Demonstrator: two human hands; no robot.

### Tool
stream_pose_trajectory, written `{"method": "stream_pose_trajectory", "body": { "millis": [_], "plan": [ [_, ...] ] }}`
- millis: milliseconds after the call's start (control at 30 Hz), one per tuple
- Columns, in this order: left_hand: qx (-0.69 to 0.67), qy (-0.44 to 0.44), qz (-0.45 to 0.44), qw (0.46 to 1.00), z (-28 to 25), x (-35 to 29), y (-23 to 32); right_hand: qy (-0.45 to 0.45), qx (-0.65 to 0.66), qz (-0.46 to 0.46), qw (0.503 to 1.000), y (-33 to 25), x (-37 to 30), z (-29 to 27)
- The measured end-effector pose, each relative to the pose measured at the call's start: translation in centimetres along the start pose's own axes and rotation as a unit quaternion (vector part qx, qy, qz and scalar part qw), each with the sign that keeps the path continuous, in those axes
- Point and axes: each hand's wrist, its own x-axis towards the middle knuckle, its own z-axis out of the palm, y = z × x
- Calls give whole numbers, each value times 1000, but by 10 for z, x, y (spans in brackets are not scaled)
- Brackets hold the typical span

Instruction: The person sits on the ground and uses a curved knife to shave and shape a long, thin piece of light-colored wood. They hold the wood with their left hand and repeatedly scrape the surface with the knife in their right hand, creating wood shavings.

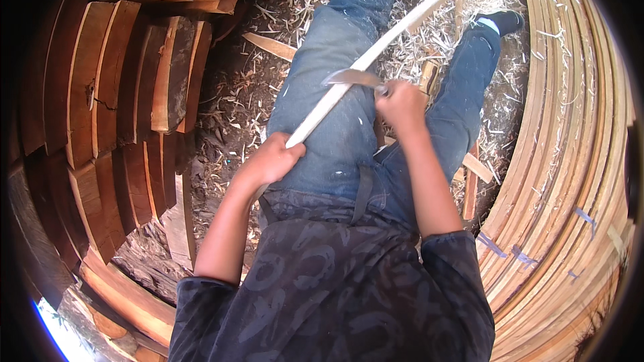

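Observation:
A long pale wooden stick (400,29) lies slantwise across my thigh, its far end pointing up to the right. My left hand (270,159) is wrapped round the near end of this stick. In my right hand (402,107) is the handle of a knife with a curved blade (353,78). The blade crosses over the stick at about its middle and seems to touch it. My right fingers are closed round the handle, most of which they hide.
Stacked reddish-brown planks (111,80) rise on my left. Long thin boards (537,214), some with bluish strips, curve along my right. Curled wood shavings (436,40) cover the ground around my outstretched legs (329,87). Offcuts (477,167) lie beside my right leg.

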Motion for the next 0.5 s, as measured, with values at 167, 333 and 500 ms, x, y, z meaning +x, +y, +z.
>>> {"method": "stream_pose_trajectory", "body": {
  "millis": [167, 333, 500],
  "plan": [
    [-11, 15, 28, 999, 5, 2, 0, 54, 16, 154, 986, 47, 25, -4],
    [-59, -4, 10, 998, 3, 8, -7, -3, 82, -9, 997, 11, -16, 15],
    [-54, -13, 17, 998, 2, 6, -10, 21, 68, 150, 986, 26, 30, -13]
  ]
}}
